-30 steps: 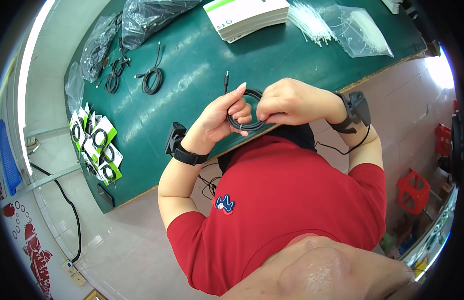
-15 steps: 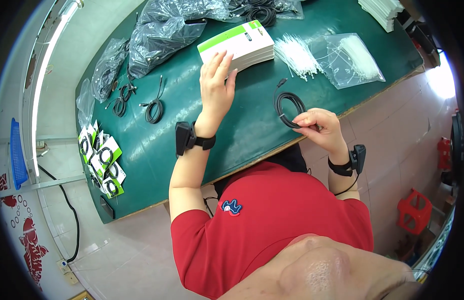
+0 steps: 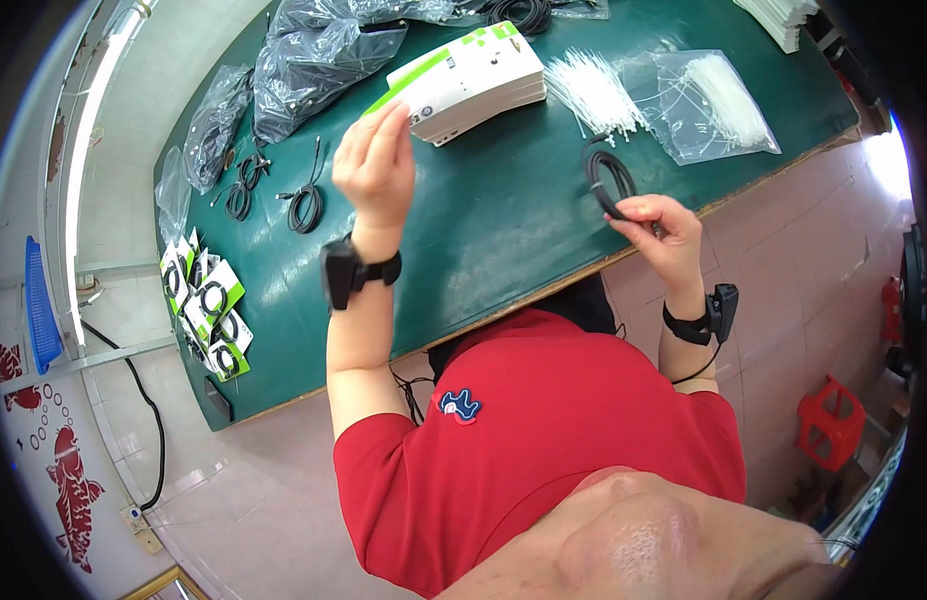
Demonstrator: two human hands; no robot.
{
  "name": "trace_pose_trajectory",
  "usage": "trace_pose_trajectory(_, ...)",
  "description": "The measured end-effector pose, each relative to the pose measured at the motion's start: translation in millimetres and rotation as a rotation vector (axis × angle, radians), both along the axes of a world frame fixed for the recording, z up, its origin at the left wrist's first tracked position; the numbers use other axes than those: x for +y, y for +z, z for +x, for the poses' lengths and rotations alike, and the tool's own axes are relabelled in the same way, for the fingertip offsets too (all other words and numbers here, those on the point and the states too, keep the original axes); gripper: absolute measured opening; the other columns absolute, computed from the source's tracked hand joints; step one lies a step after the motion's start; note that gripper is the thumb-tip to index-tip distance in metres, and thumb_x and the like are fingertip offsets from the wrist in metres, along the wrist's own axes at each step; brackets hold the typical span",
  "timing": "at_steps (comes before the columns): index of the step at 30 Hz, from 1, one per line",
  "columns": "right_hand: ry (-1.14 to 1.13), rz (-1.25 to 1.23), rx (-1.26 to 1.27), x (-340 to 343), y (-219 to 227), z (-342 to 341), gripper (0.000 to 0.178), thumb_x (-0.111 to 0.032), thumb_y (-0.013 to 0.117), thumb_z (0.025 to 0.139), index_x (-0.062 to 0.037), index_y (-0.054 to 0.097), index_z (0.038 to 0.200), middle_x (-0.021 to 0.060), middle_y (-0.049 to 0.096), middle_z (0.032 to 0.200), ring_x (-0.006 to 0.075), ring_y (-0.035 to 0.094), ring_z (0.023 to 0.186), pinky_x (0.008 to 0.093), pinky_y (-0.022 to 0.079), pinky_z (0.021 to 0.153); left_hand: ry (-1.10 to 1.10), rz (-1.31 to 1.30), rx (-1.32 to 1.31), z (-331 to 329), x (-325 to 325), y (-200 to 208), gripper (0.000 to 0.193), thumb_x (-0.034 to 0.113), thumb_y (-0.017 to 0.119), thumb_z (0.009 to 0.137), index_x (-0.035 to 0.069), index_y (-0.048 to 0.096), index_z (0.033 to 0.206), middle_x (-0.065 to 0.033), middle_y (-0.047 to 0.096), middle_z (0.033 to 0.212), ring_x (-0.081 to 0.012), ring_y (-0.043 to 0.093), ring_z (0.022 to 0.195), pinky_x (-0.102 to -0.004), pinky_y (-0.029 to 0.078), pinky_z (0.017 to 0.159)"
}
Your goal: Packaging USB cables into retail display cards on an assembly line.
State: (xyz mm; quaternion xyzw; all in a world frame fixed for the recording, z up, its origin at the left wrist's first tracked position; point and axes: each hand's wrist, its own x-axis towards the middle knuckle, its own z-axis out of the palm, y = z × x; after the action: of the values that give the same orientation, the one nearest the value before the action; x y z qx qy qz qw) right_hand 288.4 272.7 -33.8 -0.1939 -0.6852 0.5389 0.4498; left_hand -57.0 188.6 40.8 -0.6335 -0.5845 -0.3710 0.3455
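Note:
My left hand (image 3: 375, 168) is raised at the near left corner of a stack of white and green cards (image 3: 488, 85). Its fingers are closed on the green edge of the top card, which is pulled a little to the left off the stack. Out to the right, my right hand (image 3: 668, 235) pinches a coiled black cable (image 3: 623, 180) between thumb and fingers, held up above the table's near edge. One cable end with its plug sticks up from the coil. Both wrists wear black strapped devices.
White cable ties (image 3: 595, 90) lie loose beside a clear bag of ties (image 3: 723, 105). Two coiled cables (image 3: 305, 208) (image 3: 241, 190) rest at left. Carded cables (image 3: 208, 305) are heaped at the green table's (image 3: 463, 220) left end. Grey plastic bags (image 3: 323, 75) line the back. A red stool (image 3: 830, 422) stands right.
My left hand has moved left and its fingers have closed on the top card, drawing it leftward. My right hand has shifted slightly right with the coiled cable, which is now turned more edge-on.

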Motion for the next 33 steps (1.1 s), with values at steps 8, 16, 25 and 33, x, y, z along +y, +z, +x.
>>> trace_pose_trajectory(8,-0.122,0.036,-0.2,-7.1,43.2,-50.0,0.016,0.01,0.075,0.082,-0.0018,0.068,0.089,0.0058,0.073,0.093,0.0096,0.065,0.075,0.0212,0.045,0.061,-0.029,-0.339,-0.087,65.2,-123.3,-3.0,0.021,-0.001,0.077,0.075,0.008,0.075,0.095,-0.0084,0.072,0.099,-0.0247,0.071,0.083,-0.0346,0.055,0.07)
trace_pose_trajectory(16,0.443,0.571,-0.388,-60.3,39.6,-139.2,0.012,-0.012,0.077,0.078,-0.0081,0.068,0.085,0.0077,0.069,0.081,0.0284,0.065,0.071,0.0385,0.052,0.063,-0.102,-0.369,-0.176,88.8,-145.3,-30.3,0.022,-0.001,0.078,0.071,0.005,0.073,0.092,-0.0129,0.066,0.115,-0.0299,0.067,0.101,-0.0383,0.056,0.081)
trace_pose_trajectory(25,0.504,0.44,-0.418,-72.2,35.6,-134.3,0.015,-0.015,0.078,0.078,-0.0086,0.066,0.084,0.0047,0.07,0.081,0.0278,0.067,0.077,0.0372,0.053,0.065,-0.313,-0.372,-0.381,73.3,-159.9,-62.2,0.024,-0.004,0.077,0.07,0.002,0.071,0.093,-0.0143,0.067,0.112,-0.0331,0.069,0.1,-0.0415,0.057,0.085)
trace_pose_trajectory(33,0.495,0.384,-0.402,-73.5,25.7,-132.9,0.014,-0.013,0.078,0.079,-0.0077,0.067,0.086,0.0041,0.069,0.081,0.0256,0.066,0.074,0.035,0.051,0.064,-0.365,-0.385,-0.307,61.0,-158.5,-63.0,0.025,-0.005,0.074,0.071,0.0,0.07,0.095,-0.0149,0.069,0.111,-0.0317,0.07,0.1,-0.042,0.058,0.086)
